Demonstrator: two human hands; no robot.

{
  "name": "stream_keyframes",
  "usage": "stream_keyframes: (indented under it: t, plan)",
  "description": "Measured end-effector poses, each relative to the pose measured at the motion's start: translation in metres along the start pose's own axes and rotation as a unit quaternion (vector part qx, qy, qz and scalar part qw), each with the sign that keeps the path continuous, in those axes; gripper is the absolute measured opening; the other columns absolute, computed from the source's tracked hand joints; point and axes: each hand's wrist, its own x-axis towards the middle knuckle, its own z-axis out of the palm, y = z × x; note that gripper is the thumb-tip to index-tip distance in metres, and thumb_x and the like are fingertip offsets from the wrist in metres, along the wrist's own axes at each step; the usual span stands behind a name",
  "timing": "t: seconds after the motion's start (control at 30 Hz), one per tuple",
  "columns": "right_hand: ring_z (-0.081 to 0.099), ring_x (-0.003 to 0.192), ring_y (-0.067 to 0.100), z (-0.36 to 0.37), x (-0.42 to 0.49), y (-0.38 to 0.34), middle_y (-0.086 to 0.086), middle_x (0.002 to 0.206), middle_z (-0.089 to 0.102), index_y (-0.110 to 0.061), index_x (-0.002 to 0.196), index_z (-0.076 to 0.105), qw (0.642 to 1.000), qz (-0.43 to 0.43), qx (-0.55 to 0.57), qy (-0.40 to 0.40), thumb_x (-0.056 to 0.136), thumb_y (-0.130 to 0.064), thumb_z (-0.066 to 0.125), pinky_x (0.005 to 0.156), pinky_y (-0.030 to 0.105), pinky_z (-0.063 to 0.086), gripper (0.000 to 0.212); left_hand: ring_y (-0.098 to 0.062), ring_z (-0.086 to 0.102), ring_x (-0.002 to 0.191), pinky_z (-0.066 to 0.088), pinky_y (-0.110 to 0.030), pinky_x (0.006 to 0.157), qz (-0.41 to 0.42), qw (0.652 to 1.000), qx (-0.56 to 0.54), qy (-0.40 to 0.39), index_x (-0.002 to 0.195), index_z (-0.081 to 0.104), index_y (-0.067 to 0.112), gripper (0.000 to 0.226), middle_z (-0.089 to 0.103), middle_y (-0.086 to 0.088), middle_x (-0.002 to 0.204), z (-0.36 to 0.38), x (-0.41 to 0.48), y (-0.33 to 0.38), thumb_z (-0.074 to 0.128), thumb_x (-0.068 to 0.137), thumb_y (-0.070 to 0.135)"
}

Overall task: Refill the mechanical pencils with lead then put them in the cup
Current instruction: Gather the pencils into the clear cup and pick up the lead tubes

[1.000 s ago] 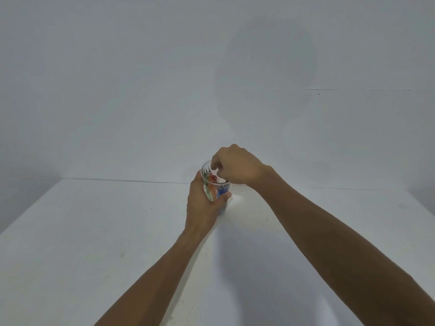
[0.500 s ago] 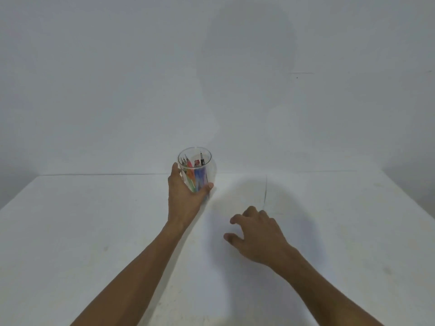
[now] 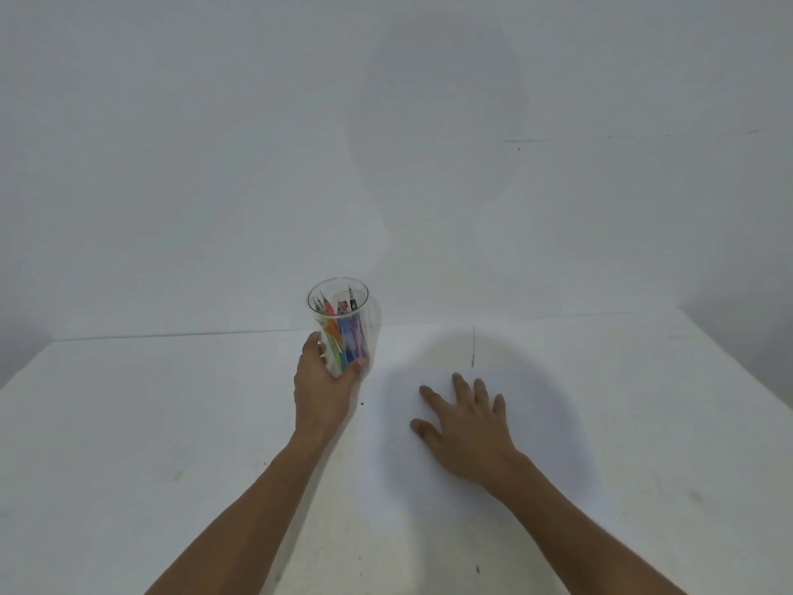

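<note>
A clear glass cup stands near the far edge of the white table. Several coloured mechanical pencils stand inside it, tips up. My left hand grips the lower part of the cup from the near side, thumb on the right, fingers on the left. My right hand lies flat on the table to the right of the cup, fingers spread and straight, holding nothing. A thin dark stick, perhaps a pencil lead, lies on the table just beyond my right fingertips.
The white table meets a plain white wall at its far edge. A small dark speck lies on the table between my hands. Another speck lies near the front.
My right hand left the cup's mouth, came down to the right, and now lies flat with fingers spread. My left hand has kept hold of the cup.
</note>
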Motion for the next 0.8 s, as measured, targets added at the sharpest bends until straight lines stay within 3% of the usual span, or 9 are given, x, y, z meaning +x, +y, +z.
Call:
stream_keyframes:
  t: [0.1, 0.33, 0.67, 0.8]
  plan:
    - [-0.004, 0.149, 0.038, -0.001, 0.025, 0.004, 0.010, 0.163, -0.001, -0.041, 0.152, 0.012, 0.999, -0.032, -0.002, -0.002, 0.096, -0.063, 0.023, 0.118, 0.059, 0.001, 0.061, -0.014, 0.052, 0.115, 0.045, -0.026, 0.090, 0.006, 1.000, -0.006, 0.006, 0.141, 0.039, 0.017, 0.070, 0.053, 0.001, 0.135, 0.004, 0.004, 0.000, 0.076, 0.082, 0.028]
    - [-0.001, 0.149, 0.036, -0.012, 0.077, 0.015, 0.010, 0.163, 0.003, -0.030, 0.153, 0.016, 0.999, -0.038, 0.010, 0.004, 0.096, -0.063, 0.028, 0.119, 0.058, 0.003, 0.066, -0.019, 0.050, 0.125, 0.046, -0.035, 0.100, 0.001, 0.999, -0.004, 0.037, 0.143, 0.036, 0.016, 0.073, 0.050, -0.002, 0.139, 0.014, 0.024, -0.003, 0.075, 0.083, 0.030]
    - [0.000, 0.149, 0.036, -0.009, 0.099, 0.012, 0.015, 0.162, 0.006, -0.032, 0.152, 0.019, 0.999, -0.025, 0.017, 0.031, 0.095, -0.065, 0.026, 0.119, 0.056, 0.002, 0.067, -0.023, 0.049, 0.127, 0.047, -0.042, 0.102, -0.004, 0.999, 0.006, 0.054, 0.147, 0.032, 0.018, 0.080, 0.047, -0.004, 0.142, 0.029, 0.043, -0.014, 0.074, 0.082, 0.037]
    - [-0.002, 0.150, 0.034, -0.007, 0.100, 0.016, 0.012, 0.163, 0.004, -0.033, 0.153, 0.016, 0.999, -0.031, 0.014, 0.032, 0.095, -0.066, 0.023, 0.120, 0.054, 0.001, 0.068, -0.022, 0.049, 0.126, 0.047, -0.037, 0.099, 0.000, 0.998, 0.003, 0.059, 0.147, 0.032, 0.016, 0.077, 0.047, -0.004, 0.141, 0.029, 0.045, -0.012, 0.073, 0.084, 0.034]
